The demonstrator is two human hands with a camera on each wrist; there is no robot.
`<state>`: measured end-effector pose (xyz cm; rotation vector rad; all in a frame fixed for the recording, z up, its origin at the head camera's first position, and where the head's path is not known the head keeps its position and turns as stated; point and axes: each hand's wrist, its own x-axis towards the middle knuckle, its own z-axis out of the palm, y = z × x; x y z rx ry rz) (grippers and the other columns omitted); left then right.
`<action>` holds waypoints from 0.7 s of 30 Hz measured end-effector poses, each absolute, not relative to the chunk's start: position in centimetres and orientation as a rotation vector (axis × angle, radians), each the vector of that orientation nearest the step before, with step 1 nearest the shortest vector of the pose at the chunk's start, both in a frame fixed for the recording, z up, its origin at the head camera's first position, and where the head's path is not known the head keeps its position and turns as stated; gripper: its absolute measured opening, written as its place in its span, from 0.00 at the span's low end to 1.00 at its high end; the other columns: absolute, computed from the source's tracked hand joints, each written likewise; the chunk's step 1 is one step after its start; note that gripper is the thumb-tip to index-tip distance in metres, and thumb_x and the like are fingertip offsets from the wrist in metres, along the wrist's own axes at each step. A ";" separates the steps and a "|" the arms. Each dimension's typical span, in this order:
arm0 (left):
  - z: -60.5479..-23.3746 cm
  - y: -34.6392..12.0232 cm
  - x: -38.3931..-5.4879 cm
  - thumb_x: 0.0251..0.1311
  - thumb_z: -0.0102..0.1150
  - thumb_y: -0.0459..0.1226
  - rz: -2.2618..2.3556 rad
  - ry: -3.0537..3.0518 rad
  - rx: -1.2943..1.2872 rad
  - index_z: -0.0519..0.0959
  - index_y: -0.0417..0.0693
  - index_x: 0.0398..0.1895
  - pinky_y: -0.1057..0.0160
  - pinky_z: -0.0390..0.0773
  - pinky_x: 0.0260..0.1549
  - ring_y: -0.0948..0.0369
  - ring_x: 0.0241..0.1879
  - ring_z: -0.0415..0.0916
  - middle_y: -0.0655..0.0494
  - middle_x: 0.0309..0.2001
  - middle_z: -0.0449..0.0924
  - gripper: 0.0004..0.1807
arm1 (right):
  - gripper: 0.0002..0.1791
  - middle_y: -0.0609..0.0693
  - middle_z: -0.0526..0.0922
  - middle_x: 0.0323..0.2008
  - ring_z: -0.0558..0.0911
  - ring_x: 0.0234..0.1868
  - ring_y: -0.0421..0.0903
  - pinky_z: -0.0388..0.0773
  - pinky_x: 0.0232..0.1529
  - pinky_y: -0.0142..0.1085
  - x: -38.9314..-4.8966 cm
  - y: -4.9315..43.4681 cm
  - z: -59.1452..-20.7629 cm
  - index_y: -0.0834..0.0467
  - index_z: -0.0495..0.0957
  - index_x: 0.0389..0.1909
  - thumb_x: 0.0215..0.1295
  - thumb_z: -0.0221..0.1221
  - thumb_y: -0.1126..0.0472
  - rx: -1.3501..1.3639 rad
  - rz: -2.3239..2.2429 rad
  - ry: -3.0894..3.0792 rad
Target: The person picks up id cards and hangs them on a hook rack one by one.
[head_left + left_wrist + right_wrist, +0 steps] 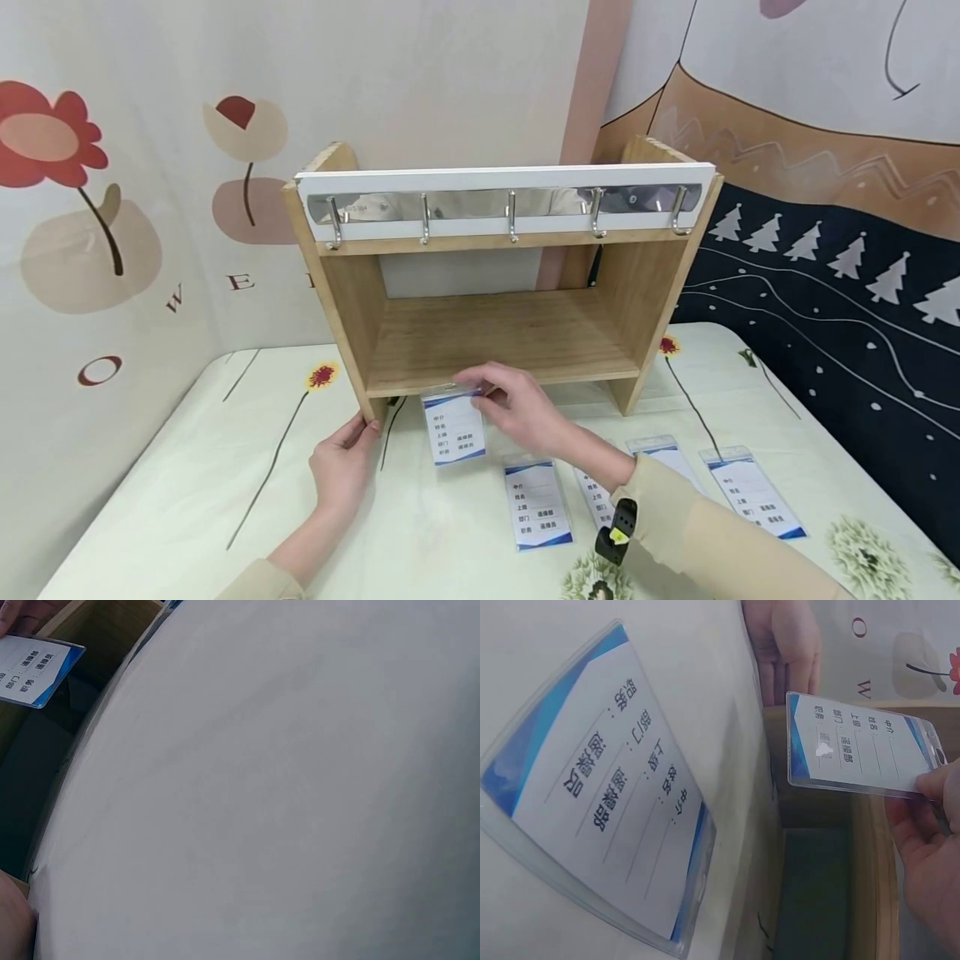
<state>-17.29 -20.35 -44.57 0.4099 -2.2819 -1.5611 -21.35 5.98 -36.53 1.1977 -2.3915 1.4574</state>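
Note:
My right hand (525, 410) pinches the top edge of a clear badge holder (453, 432) between thumb and fingers, in front of the shelf's lower board. The badge's card is white with blue corners and printed lines; it hangs facing me, and the right wrist view shows it whole (855, 746). My left hand (341, 471) grips the bottom front of the left side panel of a small wooden shelf (495, 333), thumb at the panel's edge. Across the shelf's upper front, a white strip carries a shiny metal rail (465, 206) with several hooks, all bare.
Several more badges lie face up on the pale flowered cloth: one badge (538, 508) in front, another (753, 492) farther right, others partly behind my right forearm. A printed curtain (465, 75) hangs behind the shelf. A dark watch (618, 529) is on my right wrist.

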 end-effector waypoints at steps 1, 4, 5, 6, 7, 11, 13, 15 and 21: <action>-44.6 -20.4 -17.3 0.72 0.60 0.36 -1.559 -2.282 0.413 0.77 0.37 0.65 0.62 0.79 0.50 0.46 0.56 0.81 0.38 0.56 0.81 0.21 | 0.20 0.53 0.84 0.51 0.83 0.47 0.45 0.84 0.44 0.34 -21.4 5.9 -36.4 0.60 0.80 0.59 0.69 0.59 0.77 1.200 1.454 -2.388; -44.6 -20.4 -17.3 0.72 0.60 0.36 -1.561 -2.279 0.415 0.77 0.37 0.65 0.73 0.79 0.46 0.47 0.56 0.81 0.38 0.56 0.81 0.21 | 0.20 0.54 0.84 0.51 0.83 0.47 0.46 0.84 0.44 0.34 -21.5 5.8 -36.2 0.61 0.80 0.59 0.68 0.59 0.77 1.207 1.440 -2.370; -44.6 -20.4 -17.3 0.72 0.60 0.36 -1.562 -2.278 0.415 0.77 0.37 0.65 0.76 0.78 0.45 0.47 0.56 0.81 0.38 0.56 0.81 0.21 | 0.20 0.54 0.84 0.51 0.83 0.47 0.45 0.84 0.44 0.34 -21.6 5.7 -36.1 0.62 0.80 0.59 0.68 0.59 0.78 1.209 1.436 -2.361; -44.6 -20.4 -17.3 0.72 0.60 0.36 -1.566 -2.275 0.413 0.77 0.36 0.65 0.78 0.77 0.43 0.47 0.56 0.81 0.38 0.56 0.81 0.21 | 0.20 0.54 0.84 0.51 0.83 0.46 0.45 0.84 0.43 0.34 -21.6 5.7 -36.1 0.62 0.80 0.59 0.68 0.59 0.78 1.211 1.431 -2.352; -44.6 -20.4 -17.3 0.72 0.60 0.36 -1.567 -2.276 0.410 0.77 0.36 0.65 0.79 0.77 0.43 0.47 0.56 0.81 0.38 0.56 0.81 0.21 | 0.20 0.54 0.84 0.50 0.83 0.45 0.44 0.84 0.43 0.34 -21.7 5.7 -36.0 0.62 0.80 0.58 0.68 0.59 0.78 1.214 1.423 -2.342; -44.6 -20.5 -17.3 0.73 0.59 0.36 -1.575 -2.282 0.402 0.77 0.36 0.65 0.77 0.77 0.44 0.47 0.57 0.80 0.38 0.57 0.80 0.21 | 0.21 0.54 0.85 0.47 0.82 0.41 0.41 0.84 0.40 0.33 -22.1 5.6 -35.6 0.62 0.80 0.58 0.67 0.59 0.79 1.200 1.396 -2.289; -44.6 -20.5 -17.3 0.73 0.59 0.36 -1.582 -2.285 0.398 0.76 0.36 0.66 0.76 0.77 0.45 0.47 0.58 0.80 0.39 0.58 0.80 0.22 | 0.21 0.54 0.85 0.46 0.82 0.39 0.42 0.83 0.39 0.33 -22.4 5.6 -35.2 0.62 0.81 0.58 0.66 0.59 0.79 1.180 1.389 -2.256; -44.6 -20.4 -17.3 0.73 0.58 0.36 -1.594 -2.284 0.398 0.76 0.37 0.66 0.76 0.77 0.46 0.47 0.58 0.80 0.39 0.58 0.80 0.22 | 0.21 0.54 0.85 0.45 0.82 0.38 0.44 0.83 0.38 0.33 -22.6 5.7 -34.8 0.63 0.80 0.58 0.67 0.59 0.79 1.151 1.392 -2.239; -44.6 -20.4 -17.3 0.73 0.59 0.36 -1.590 -2.284 0.403 0.76 0.37 0.66 0.71 0.78 0.48 0.48 0.58 0.80 0.40 0.59 0.79 0.22 | 0.20 0.55 0.85 0.48 0.81 0.39 0.47 0.81 0.38 0.33 -23.2 5.5 -33.9 0.63 0.80 0.58 0.67 0.58 0.78 1.116 1.417 -2.195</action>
